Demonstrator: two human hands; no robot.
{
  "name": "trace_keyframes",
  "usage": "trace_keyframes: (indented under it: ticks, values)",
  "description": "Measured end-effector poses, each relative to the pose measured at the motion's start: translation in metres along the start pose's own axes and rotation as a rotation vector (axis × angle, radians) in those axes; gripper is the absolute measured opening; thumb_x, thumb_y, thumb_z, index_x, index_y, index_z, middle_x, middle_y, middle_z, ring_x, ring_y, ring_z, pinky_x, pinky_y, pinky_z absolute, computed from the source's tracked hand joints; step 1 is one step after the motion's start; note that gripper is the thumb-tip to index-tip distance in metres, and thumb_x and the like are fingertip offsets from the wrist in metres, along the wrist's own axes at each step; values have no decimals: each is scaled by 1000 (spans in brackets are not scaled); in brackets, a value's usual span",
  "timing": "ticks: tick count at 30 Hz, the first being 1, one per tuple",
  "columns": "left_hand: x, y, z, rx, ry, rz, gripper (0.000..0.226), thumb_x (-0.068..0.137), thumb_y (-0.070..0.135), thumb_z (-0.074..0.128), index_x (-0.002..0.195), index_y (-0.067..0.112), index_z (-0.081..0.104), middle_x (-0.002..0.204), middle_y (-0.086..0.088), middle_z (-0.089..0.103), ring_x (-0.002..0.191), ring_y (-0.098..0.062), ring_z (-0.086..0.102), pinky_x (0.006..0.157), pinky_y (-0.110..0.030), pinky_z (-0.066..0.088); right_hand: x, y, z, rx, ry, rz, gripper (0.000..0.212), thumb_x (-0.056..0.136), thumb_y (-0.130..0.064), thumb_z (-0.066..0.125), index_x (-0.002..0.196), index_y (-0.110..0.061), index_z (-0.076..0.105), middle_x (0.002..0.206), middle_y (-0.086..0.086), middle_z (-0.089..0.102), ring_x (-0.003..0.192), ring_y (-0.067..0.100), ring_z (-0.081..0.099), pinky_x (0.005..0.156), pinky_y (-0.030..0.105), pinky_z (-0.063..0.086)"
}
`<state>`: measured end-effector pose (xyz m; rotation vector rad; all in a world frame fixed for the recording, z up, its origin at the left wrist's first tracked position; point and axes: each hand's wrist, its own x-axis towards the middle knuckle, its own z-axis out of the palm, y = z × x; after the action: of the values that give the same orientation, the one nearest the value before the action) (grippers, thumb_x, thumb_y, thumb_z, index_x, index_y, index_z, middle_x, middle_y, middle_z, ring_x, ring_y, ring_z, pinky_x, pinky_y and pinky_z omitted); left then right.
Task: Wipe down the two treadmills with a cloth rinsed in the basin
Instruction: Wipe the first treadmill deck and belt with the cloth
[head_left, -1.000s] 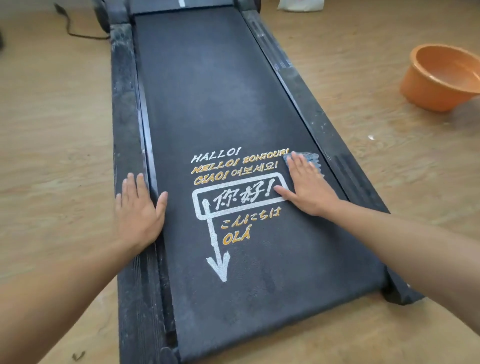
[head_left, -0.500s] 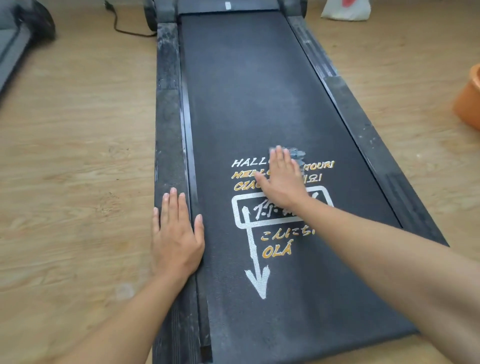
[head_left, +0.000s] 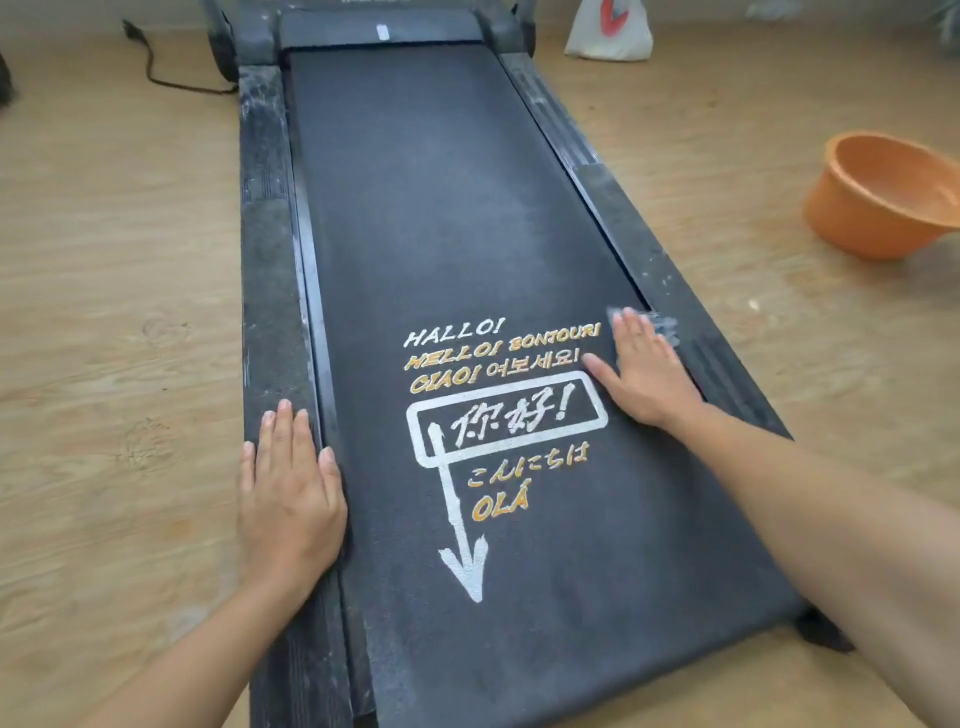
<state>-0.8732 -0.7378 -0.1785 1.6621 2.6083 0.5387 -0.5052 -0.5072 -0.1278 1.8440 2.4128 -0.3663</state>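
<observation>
A black treadmill (head_left: 447, 208) lies flat on the wooden floor, its belt printed with white and orange greetings and an arrow. My right hand (head_left: 644, 374) presses flat on a grey cloth (head_left: 662, 327) at the belt's right edge, beside the right side rail; only the cloth's far edge shows past my fingers. My left hand (head_left: 288, 493) rests flat, fingers straight, on the dusty left side rail. An orange basin (head_left: 883, 197) stands on the floor to the right.
A white bag (head_left: 608, 31) sits on the floor by the treadmill's far right end. A black power cable (head_left: 156, 73) trails on the floor at the far left. Wooden floor surrounds the treadmill on both sides.
My right hand slid the cloth left across the printed lettering, then back right to the belt's right edge. My left hand stayed on the left rail.
</observation>
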Motion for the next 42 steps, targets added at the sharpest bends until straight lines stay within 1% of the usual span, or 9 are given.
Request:
trace_keyframes:
  ticks: [6,10,13,16,19,25,30,38,42]
  values:
    - [1,0,-3,-63,-9,22,67,103,34,23,159,2,41,171,-12,30,160,-26,26,131,-45,20,6,-49,18,138,25,142,109,91,-88,13,167,-11,-5,175,8,-11,161,22,-15,130,47,-6]
    - [10,-18,-9,-42,-1,94,58,100,18,33,153,2,50,165,-12,42,154,-30,41,124,-45,35,-14,-180,43,95,-18,-238,91,102,-70,22,167,-12,-5,175,5,-13,161,20,-17,131,43,-7]
    - [7,-26,-9,-60,-29,141,65,97,19,28,157,2,45,168,-13,36,156,-30,35,126,-46,32,-58,-268,68,61,-93,-553,79,108,-53,30,168,-12,-1,176,4,-10,161,16,-16,131,42,-4]
    - [4,-29,-6,-73,-19,164,67,97,22,26,159,1,40,171,-13,31,159,-31,30,128,-47,26,-68,-271,72,20,-104,-672,77,108,-55,29,168,-15,4,176,0,-5,161,12,-12,131,40,-1]
    - [3,-29,-2,-82,-7,139,62,101,19,28,158,1,42,171,-12,31,159,-30,29,129,-48,25,-49,-208,54,13,-55,-546,86,104,-71,23,168,-21,0,176,-5,-8,160,10,-15,131,40,-2]
    - [4,-22,-2,-97,-19,117,62,99,18,30,157,2,43,170,-12,32,160,-28,27,129,-49,25,-37,1,11,60,15,85,98,93,-83,10,168,-21,-5,176,-2,-11,161,13,-13,131,41,0]
    - [4,-17,-5,-115,-17,101,60,102,18,31,158,2,43,170,-13,32,160,-28,27,130,-48,25,-33,-19,20,125,7,183,105,95,-83,22,167,-12,-5,175,7,-12,161,21,-14,131,48,-2]
    - [0,-20,-7,-128,-31,105,57,105,17,31,159,2,40,171,-13,30,161,-28,24,131,-47,21,-88,-231,70,116,-118,-478,85,104,-55,36,168,-12,1,176,5,-10,161,17,-16,131,43,-2]
    - [1,-20,-7,-121,-24,119,52,107,11,38,158,1,41,170,-15,32,160,-31,27,130,-50,23,-96,-243,65,80,-160,-569,75,110,-48,35,168,-13,4,176,3,-6,161,15,-11,131,37,-2]
